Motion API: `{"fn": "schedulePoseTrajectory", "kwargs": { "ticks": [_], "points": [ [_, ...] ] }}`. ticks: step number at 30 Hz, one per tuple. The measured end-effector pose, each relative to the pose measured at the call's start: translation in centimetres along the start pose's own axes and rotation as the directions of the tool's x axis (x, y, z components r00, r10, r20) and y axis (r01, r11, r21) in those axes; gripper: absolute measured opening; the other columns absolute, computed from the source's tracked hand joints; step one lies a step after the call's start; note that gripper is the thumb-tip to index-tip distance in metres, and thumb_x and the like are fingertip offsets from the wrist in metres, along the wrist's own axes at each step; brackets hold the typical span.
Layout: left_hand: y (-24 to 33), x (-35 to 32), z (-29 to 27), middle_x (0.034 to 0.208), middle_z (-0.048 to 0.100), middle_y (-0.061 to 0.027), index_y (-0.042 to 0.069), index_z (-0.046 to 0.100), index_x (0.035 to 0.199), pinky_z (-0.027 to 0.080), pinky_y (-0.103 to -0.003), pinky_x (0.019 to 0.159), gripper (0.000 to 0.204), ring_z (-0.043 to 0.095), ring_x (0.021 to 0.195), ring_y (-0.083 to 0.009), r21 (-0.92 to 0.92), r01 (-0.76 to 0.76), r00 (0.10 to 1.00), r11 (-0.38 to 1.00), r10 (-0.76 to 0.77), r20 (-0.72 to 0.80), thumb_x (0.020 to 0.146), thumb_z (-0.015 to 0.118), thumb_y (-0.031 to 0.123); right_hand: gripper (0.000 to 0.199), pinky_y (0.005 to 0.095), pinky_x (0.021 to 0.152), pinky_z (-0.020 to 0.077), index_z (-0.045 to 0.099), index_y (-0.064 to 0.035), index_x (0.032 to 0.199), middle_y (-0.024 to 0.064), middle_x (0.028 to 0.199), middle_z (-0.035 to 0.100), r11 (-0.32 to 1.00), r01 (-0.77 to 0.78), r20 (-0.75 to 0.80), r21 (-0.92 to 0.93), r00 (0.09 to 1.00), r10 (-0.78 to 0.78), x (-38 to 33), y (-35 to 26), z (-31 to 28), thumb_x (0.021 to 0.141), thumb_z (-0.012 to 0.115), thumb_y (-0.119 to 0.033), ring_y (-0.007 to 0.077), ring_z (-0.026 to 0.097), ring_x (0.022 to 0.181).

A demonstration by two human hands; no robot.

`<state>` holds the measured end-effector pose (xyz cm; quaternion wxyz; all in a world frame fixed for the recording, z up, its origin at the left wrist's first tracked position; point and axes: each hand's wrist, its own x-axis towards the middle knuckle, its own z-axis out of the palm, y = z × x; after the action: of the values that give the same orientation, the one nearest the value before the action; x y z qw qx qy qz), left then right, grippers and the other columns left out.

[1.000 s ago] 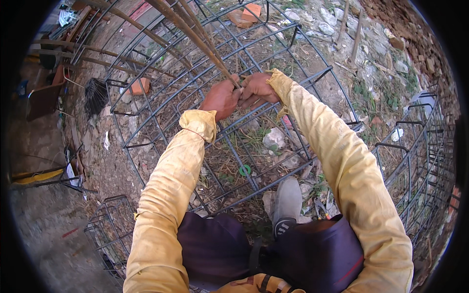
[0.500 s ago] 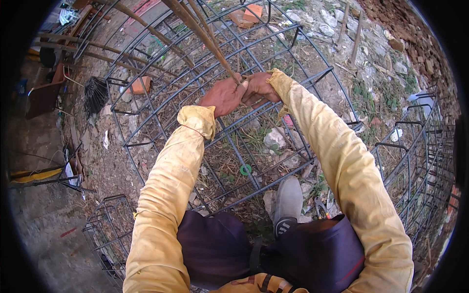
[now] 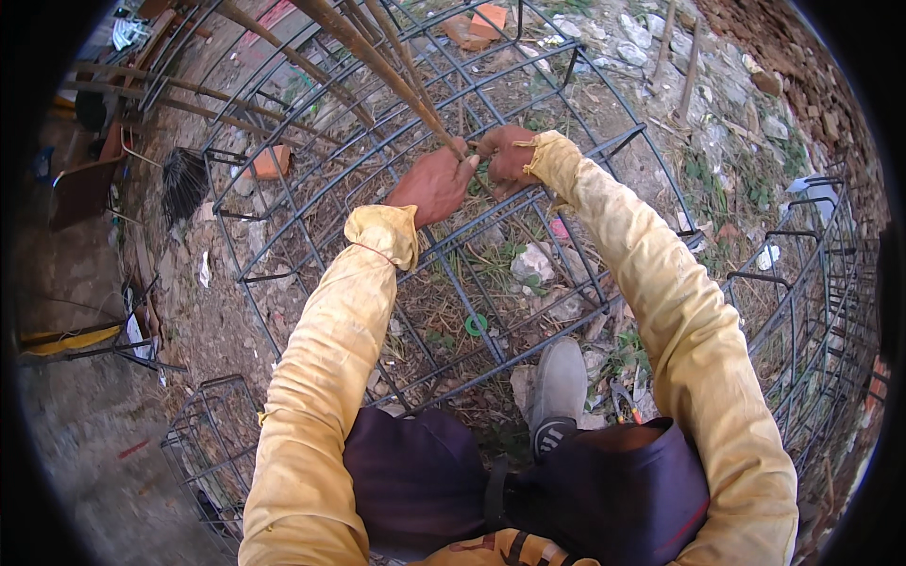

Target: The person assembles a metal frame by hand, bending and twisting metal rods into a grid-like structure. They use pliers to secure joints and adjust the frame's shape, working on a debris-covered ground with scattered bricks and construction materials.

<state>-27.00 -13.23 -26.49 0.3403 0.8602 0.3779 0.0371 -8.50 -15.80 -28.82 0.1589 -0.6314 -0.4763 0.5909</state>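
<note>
Both hands at one crossing of the rebar mesh [image 3: 444, 236], near the bundle of slanting bars [image 3: 377, 57]. Left hand [image 3: 434, 184] curled, fingertips pinched at the joint; right hand [image 3: 508, 156] closed beside it, touching. Probably tie wire between them, too fine to make out. Joint in hand unfinished; many crossings around, tied or not cannot be told. Green ring [image 3: 477, 324] on ground below, grey shoe [image 3: 559, 391] nearby.

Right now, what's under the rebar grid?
Under the rebar grid: dirt, dry grass, stones, a green ring. The left hand and right hand cover the spot they grip.
</note>
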Motion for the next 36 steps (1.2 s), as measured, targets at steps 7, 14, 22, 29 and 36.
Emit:
{"fn": "schedulePoseTrajectory", "kwargs": {
  "ticks": [7,14,22,29,36],
  "points": [
    [0.9,0.7,0.7,0.087,0.057,-0.0224,0.003,0.046,0.100,0.042,-0.046,0.074,0.028,0.056,0.083,-0.0391,-0.060,0.004,1.000,0.998,-0.004,0.000,0.100,0.041,0.031,0.034,0.0341,0.054,0.0590,0.052,0.0008,0.109,0.0192,0.086,0.065,0.804,0.279,-0.115,-0.526,0.913,-0.392,1.6,3.0,-0.7,0.075,0.059,0.001,0.0236,0.070,0.069],
    [0.5,-0.1,0.7,0.085,0.057,-0.0192,0.004,0.048,0.101,0.043,-0.044,0.074,0.027,0.056,0.080,-0.0359,-0.137,-0.008,0.998,0.990,0.000,-0.064,0.100,0.042,0.030,0.039,0.0321,0.050,0.0552,0.049,-0.0019,0.112,0.0132,0.081,0.063,0.969,0.051,0.179,-0.242,0.984,-0.007,1.3,-1.4,-1.2,0.074,0.060,0.000,0.0192,0.067,0.061],
    [0.3,-0.3,0.8,0.079,0.056,-0.0184,0.004,0.048,0.098,0.044,-0.044,0.071,0.029,0.055,0.075,-0.0358,-0.113,0.028,0.997,0.993,-0.037,-0.074,0.099,0.044,0.032,0.027,0.0333,0.051,0.0517,0.058,-0.0026,0.099,0.0069,0.071,0.062,0.881,0.103,0.032,-0.461,0.995,-0.099,-0.1,-1.8,-1.1,0.074,0.065,-0.007,0.0160,0.066,0.064],
    [0.0,-0.4,0.5,0.078,0.057,-0.0223,0.004,0.046,0.097,0.042,-0.049,0.069,0.028,0.056,0.077,-0.0430,-0.077,0.045,0.996,0.996,-0.051,-0.072,0.098,0.045,0.032,0.025,0.0372,0.071,0.0515,0.071,-0.0073,0.099,0.0155,0.084,0.068,0.855,0.230,0.110,-0.465,0.973,-0.202,-0.5,0.0,-3.8,0.077,0.061,-0.012,0.0288,0.067,0.081],
    [0.6,0.0,0.7,0.081,0.056,-0.0189,0.005,0.048,0.098,0.044,-0.044,0.072,0.028,0.057,0.077,-0.0359,-0.071,0.067,0.997,0.995,-0.070,-0.039,0.099,0.044,0.033,0.032,0.0416,0.073,0.0512,0.071,-0.0107,0.095,0.0131,0.087,0.069,0.604,0.390,0.140,-0.695,0.897,-0.419,2.6,0.7,-4.1,0.069,0.056,-0.003,0.0312,0.066,0.082]
  ]
}}
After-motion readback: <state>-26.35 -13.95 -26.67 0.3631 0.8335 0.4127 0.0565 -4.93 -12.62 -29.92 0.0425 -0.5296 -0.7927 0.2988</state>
